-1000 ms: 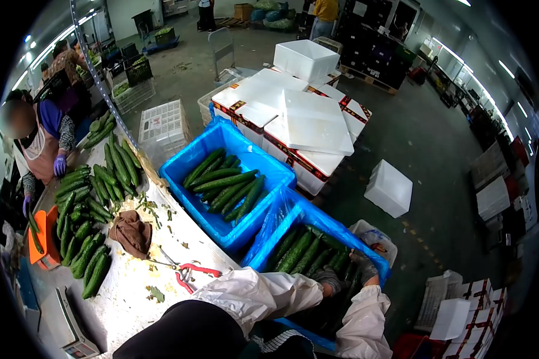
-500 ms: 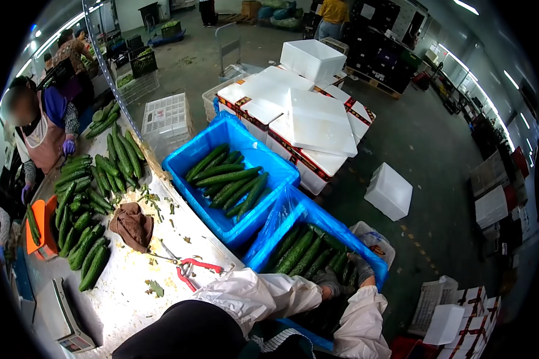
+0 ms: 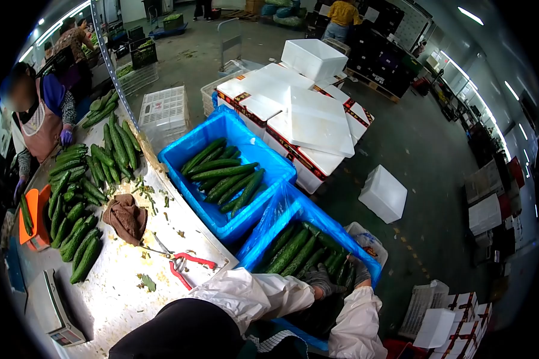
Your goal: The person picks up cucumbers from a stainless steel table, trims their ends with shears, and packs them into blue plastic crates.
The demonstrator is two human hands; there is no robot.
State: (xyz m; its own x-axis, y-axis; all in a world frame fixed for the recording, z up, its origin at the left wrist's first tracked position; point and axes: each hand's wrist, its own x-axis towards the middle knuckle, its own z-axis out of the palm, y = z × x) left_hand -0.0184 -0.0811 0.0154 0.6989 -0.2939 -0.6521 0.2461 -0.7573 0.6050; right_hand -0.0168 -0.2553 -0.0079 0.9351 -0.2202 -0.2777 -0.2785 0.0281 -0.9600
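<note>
In the head view, both my hands wear grey gloves and are inside the nearer blue-lined crate [image 3: 326,220], among dark green cucumbers [image 3: 299,251]. My left hand [image 3: 323,279] lies over the cucumbers with its fingers stretched out, touching them. Beside the crate's right wall is my right hand [image 3: 359,272], against the cucumbers at that end. Its fingers are partly hidden, so its grip is unclear. A second blue-lined crate [image 3: 263,149] behind holds several more cucumbers. Red-handled pruning shears [image 3: 188,263] and a brown cloth [image 3: 126,219] rest on the white table [image 3: 132,305] to my left.
Heaps of cucumbers [image 3: 72,221] cover the table's far left, near an orange scale [image 3: 39,218] and a grey scale [image 3: 60,311]. A co-worker [image 3: 45,119] stands across the table. White foam boxes [image 3: 305,131] are stacked beyond the crates; another foam box [image 3: 384,192] lies on the floor.
The whole view has shifted slightly, with the table and crates a little further left. My hands stay in the nearer crate and have moved only slightly over the cucumbers.
</note>
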